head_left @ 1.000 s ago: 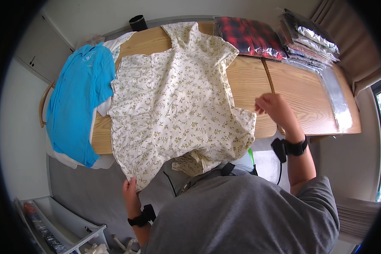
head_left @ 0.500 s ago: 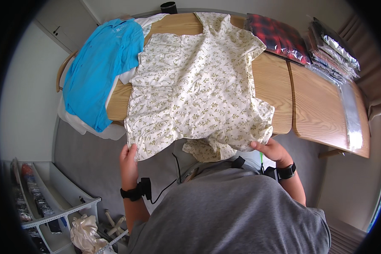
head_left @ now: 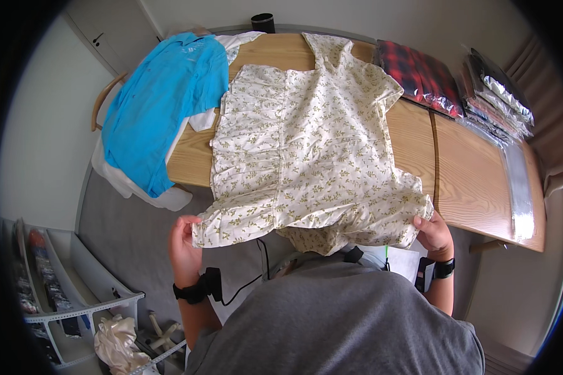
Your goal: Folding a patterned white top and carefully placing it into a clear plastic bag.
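Both hands pinch the hem corners of the floral dress (head_left: 313,150): left hand (head_left: 182,247) clamps the lower left corner just off the table edge, right hand (head_left: 433,234) clamps the lower right corner, fingers curled under the cloth.

Wooden table (head_left: 475,169) carries it all. Dress lies face-up across the middle, neckline at the far edge, hem hanging over the near edge toward the person. Since a sec ago the right hand has dropped from the side seam, up on the tabletop, down to the hem corner, and the left has come in closer to the table; half a sec ago both were already at the hem. Cloth now looks flatter and more squared than before, w/ one fold of fabric still sagging under the hem centre. Judging by that, the spreading step looks nearly done.

Blue shirt (head_left: 162,100) drapes off the table's left end over white cloth. Red plaid garment (head_left: 422,72) lies just right of the dress's shoulder, wrapped packets (head_left: 497,94) stacked beyond it. Black cup (head_left: 263,22) sits at the far edge. Black wristband on each wrist.
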A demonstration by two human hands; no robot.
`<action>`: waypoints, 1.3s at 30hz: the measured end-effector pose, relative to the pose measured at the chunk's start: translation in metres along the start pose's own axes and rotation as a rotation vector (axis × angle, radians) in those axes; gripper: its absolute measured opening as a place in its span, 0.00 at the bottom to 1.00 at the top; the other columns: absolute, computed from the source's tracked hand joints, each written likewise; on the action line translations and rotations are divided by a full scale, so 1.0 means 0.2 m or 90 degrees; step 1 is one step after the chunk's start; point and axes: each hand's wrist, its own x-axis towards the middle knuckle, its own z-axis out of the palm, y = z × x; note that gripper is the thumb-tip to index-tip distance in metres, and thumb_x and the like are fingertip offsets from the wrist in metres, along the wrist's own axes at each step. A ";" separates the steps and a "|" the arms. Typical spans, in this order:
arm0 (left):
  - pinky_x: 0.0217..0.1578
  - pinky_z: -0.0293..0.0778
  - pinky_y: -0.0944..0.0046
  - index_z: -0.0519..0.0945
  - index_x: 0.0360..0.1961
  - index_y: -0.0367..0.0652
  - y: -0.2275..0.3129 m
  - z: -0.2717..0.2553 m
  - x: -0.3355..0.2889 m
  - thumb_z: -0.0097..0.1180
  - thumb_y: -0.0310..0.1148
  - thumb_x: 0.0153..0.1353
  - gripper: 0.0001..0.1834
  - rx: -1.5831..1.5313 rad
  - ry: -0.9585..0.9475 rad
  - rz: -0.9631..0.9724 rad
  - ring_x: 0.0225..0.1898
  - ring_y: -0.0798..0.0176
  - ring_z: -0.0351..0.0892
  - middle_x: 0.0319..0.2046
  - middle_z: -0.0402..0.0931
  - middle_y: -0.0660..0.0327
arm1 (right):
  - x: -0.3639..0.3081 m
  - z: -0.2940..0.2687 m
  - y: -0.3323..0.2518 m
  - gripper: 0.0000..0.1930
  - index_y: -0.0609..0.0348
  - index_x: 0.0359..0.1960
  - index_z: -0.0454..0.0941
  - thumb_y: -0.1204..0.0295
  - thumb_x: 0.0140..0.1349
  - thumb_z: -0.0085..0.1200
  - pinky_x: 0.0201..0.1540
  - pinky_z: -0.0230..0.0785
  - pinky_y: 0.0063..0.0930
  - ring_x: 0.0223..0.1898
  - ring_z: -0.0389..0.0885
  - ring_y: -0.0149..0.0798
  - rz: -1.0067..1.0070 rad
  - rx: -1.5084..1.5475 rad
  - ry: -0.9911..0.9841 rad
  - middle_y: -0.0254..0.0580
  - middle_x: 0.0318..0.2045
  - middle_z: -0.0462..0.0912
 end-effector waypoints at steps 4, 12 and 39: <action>0.48 0.70 0.61 0.72 0.40 0.34 0.07 0.06 0.29 0.39 0.41 0.69 0.19 -0.080 -0.045 -0.015 0.45 0.55 0.77 0.43 0.77 0.48 | 0.20 0.04 -0.08 0.21 0.70 0.55 0.67 0.68 0.65 0.50 0.54 0.70 0.36 0.49 0.79 0.42 0.007 0.172 0.077 0.48 0.49 0.78; 0.62 0.57 0.61 0.45 0.68 0.33 -0.10 0.41 0.81 0.47 0.41 0.68 0.37 0.186 -0.055 -0.147 0.65 0.55 0.61 0.64 0.59 0.44 | 0.63 -0.13 -0.02 0.17 0.63 0.48 0.72 0.63 0.71 0.39 0.50 0.70 0.30 0.44 0.78 0.36 0.023 0.308 0.020 0.43 0.45 0.80; 0.67 0.44 0.59 0.50 0.69 0.41 -0.32 0.62 0.74 0.50 0.32 0.66 0.34 0.358 -0.190 -0.070 0.72 0.55 0.40 0.70 0.43 0.49 | 0.49 0.11 -0.22 0.24 0.55 0.61 0.68 0.55 0.70 0.42 0.59 0.61 0.30 0.56 0.70 0.33 -0.169 -0.038 -0.200 0.43 0.57 0.73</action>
